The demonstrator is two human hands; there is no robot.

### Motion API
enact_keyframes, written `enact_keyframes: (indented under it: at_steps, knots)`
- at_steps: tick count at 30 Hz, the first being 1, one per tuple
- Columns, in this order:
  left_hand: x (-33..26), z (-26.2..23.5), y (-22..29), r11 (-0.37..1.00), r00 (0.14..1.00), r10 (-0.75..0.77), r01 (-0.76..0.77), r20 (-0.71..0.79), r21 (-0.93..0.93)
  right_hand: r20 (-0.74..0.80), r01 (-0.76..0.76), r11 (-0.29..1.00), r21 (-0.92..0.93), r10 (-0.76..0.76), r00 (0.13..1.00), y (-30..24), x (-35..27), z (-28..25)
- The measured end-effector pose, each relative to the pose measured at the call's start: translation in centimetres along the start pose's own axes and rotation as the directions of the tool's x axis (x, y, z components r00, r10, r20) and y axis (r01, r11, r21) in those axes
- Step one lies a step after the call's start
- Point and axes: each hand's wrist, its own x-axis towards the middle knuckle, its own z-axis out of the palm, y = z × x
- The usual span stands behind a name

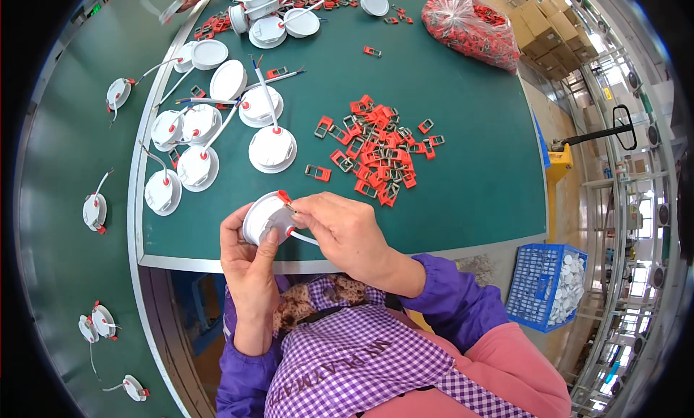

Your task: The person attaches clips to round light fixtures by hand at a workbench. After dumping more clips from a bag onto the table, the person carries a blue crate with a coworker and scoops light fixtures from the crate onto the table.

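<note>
Fingers of our left hand point(249, 273) are clamped on a white lamp point(262, 219), thumb in front and the others behind, just above the near edge of the green desk point(470, 208). Our right thumb and forefinger are pinched together on a red clip point(284, 197) at the lamp's upper rim; we cannot tell whether it is fixed there. A white cord point(304, 238) leaves the lamp by a red plug point(290, 231) and passes below our right hand point(350, 230).

Beyond our hands lies a loose pile of clips point(379, 147), red with metal frames. More lamps point(272, 151) with cords lie to its left. A clear bag of clips point(470, 31) sits at the far right corner. Beside the desk, on our right, stands a blue basket point(531, 291) filled with small white pieces.
</note>
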Motion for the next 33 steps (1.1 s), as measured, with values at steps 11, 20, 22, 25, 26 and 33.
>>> enact_keyframes:
  at_steps: [11, 20, 22, 25, 26, 33]
  knots:
    - [0.5, -0.1, -0.1, 0.990, 0.994, -0.109, 0.107, -0.013, -0.088, -0.023, 0.021, 0.999, -0.041, -0.022, 0.999, 0.5, -0.7, 0.9]
    - [0.3, -0.4, 0.5, 0.995, 0.990, -0.097, 0.100, 0.102, -0.020, 0.141, -0.402, 0.856, 0.325, 0.377, 0.916, -0.1, -0.1, -1.4]
    - [0.4, -0.8, 0.6, 0.993, 0.975, -0.071, 0.048, 0.211, 0.109, 0.149, -0.480, 0.838, 0.259, 0.456, 0.877, 0.6, 0.0, -1.1]
    - [-2.3, 2.6, 2.1, 0.889, 0.497, 0.147, -0.445, 0.855, 0.107, 0.029, -0.491, 0.751, 0.440, 0.535, 0.844, 3.6, 0.7, -0.5]
    - [-2.7, 3.0, 1.9, 0.971, 0.741, 0.062, -0.200, 0.669, 0.132, 0.042, -0.448, 0.784, 0.431, 0.478, 0.877, 2.9, 1.2, -1.4]
    - [-0.3, -0.1, 1.6, 0.950, 0.975, -0.218, 0.222, 0.045, -0.221, -0.109, -0.173, 0.982, 0.082, 0.181, 0.977, 3.9, 1.0, -2.5]
